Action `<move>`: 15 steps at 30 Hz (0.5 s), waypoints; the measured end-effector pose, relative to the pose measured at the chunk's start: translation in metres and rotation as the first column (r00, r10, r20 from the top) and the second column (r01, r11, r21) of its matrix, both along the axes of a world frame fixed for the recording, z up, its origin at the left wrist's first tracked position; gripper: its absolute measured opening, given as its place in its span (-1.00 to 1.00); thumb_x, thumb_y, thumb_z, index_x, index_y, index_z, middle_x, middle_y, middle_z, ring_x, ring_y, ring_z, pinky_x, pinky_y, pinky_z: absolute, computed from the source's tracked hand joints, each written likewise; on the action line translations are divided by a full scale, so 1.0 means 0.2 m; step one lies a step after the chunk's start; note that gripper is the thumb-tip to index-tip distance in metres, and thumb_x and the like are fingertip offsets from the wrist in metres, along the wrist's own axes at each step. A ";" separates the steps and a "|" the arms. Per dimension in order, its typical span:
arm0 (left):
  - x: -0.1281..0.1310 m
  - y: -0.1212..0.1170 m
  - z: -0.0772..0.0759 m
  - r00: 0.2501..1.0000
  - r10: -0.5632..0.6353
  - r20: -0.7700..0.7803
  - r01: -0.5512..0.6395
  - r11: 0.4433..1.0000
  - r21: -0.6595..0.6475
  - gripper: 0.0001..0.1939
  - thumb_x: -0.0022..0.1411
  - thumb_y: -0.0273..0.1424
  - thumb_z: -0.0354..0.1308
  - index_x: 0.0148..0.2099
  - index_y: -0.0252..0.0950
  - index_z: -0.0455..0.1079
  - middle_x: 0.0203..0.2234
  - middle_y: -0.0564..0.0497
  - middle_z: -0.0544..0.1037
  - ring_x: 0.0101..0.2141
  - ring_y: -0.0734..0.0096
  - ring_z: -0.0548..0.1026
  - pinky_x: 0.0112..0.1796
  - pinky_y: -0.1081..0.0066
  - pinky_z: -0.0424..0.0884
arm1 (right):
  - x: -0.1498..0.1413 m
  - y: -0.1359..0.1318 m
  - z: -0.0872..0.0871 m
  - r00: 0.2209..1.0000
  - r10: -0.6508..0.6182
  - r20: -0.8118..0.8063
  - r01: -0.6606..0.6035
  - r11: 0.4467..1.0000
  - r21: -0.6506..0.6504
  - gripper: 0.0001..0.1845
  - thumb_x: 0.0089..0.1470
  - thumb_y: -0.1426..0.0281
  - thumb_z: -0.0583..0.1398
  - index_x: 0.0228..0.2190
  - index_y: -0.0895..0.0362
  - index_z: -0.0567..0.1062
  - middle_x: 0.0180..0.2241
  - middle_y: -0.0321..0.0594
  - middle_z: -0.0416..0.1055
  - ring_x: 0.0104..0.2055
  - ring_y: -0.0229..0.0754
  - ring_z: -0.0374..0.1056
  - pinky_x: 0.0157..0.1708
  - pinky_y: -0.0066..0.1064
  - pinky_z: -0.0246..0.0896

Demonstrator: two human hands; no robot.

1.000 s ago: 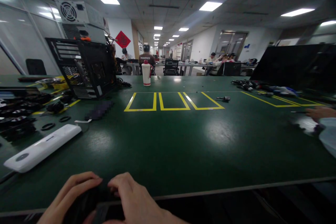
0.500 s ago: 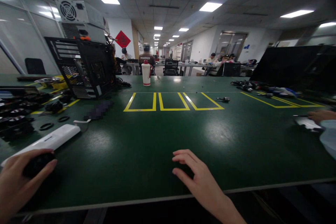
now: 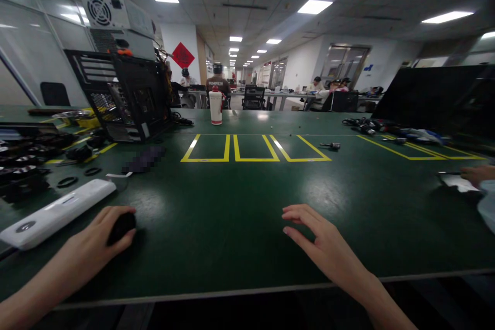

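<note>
My left hand (image 3: 98,234) is wrapped around a dark rounded object (image 3: 122,228) that looks like a black computer mouse, at the left front of the green table (image 3: 216,247). The fingers cover part of it. A long white device (image 3: 58,214) with a round grey spot at its near end lies to the left of that hand. My right hand (image 3: 315,229) is over the table right of the middle, fingers apart and slightly curled, holding nothing.
Yellow tape frames (image 3: 255,160) mark the table's middle. Behind them stand a white cup (image 3: 216,108) and a black computer case (image 3: 127,95). A small metal-ended tool (image 3: 330,146) lies to the right. Another person's hand (image 3: 477,175) holds something white at the right edge.
My left hand has moved right with the dark rounded object, away from the white device. My right hand has shifted right and slightly farther from the table's front edge.
</note>
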State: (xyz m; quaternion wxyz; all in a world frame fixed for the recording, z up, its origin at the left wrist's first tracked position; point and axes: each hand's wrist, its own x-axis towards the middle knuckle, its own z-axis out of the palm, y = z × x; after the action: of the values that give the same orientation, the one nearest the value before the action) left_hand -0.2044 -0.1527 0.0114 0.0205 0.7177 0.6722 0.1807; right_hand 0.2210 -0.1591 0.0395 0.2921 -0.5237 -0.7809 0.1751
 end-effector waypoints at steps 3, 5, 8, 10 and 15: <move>0.34 0.17 0.06 0.980 -0.193 0.040 0.195 0.977 -0.083 -0.63 0.10 -0.18 -0.05 -0.05 -0.18 0.09 -0.17 0.02 0.28 -0.24 0.27 0.40 -0.21 0.28 0.32 | -0.10 0.09 0.09 0.982 0.182 0.051 -0.182 0.983 0.007 -0.80 0.03 0.34 0.06 -0.26 0.08 0.38 -0.19 -0.20 0.31 -0.16 -0.18 0.27 -0.15 -0.29 0.20; 0.54 0.31 0.08 0.950 -0.303 0.073 0.308 0.948 -0.073 -0.65 0.10 -0.21 -0.04 -0.06 -0.18 0.11 -0.17 0.02 0.29 -0.26 0.30 0.41 -0.25 0.30 0.35 | -0.17 0.20 0.11 0.963 0.264 0.056 -0.264 0.964 -0.012 -0.77 0.02 0.32 0.08 -0.25 0.09 0.38 -0.22 -0.20 0.32 -0.19 -0.19 0.28 -0.17 -0.29 0.21; 0.78 0.50 0.07 0.925 -0.372 0.077 0.373 0.928 -0.005 -0.65 0.06 -0.25 0.02 -0.09 -0.20 0.13 -0.19 0.01 0.30 -0.26 0.29 0.41 -0.27 0.31 0.35 | -0.25 0.41 0.05 0.961 0.272 -0.049 -0.276 0.957 -0.089 -0.67 -0.01 0.31 0.11 -0.17 0.13 0.35 -0.17 -0.15 0.31 -0.20 -0.19 0.31 -0.18 -0.28 0.23; 0.89 0.59 0.06 0.912 -0.402 0.075 0.401 0.915 0.027 -0.65 0.04 -0.28 0.04 -0.10 -0.20 0.14 -0.19 0.00 0.30 -0.27 0.28 0.41 -0.29 0.31 0.35 | -0.28 0.55 0.00 0.962 0.199 -0.189 -0.234 0.954 -0.185 -0.59 -0.02 0.29 0.12 -0.11 0.18 0.31 -0.13 -0.09 0.31 -0.21 -0.19 0.33 -0.19 -0.27 0.25; 1.03 0.67 0.05 0.896 -0.430 0.114 0.428 0.903 0.037 -0.66 0.05 -0.29 0.03 -0.09 -0.20 0.14 -0.17 -0.01 0.29 -0.28 0.28 0.42 -0.36 0.34 0.36 | -0.32 0.74 -0.09 0.853 0.044 -0.520 -0.263 0.897 -0.354 -0.61 -0.05 0.33 0.15 -0.15 0.25 0.34 -0.18 -0.06 0.36 -0.20 -0.19 0.34 -0.16 -0.28 0.27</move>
State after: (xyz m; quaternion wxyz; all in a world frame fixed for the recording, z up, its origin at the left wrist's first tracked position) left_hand 0.0007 -0.0193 0.0212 0.0961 0.8361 0.4941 0.2183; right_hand 0.1570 -0.0120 0.0210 0.3512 -0.4444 -0.6638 0.4884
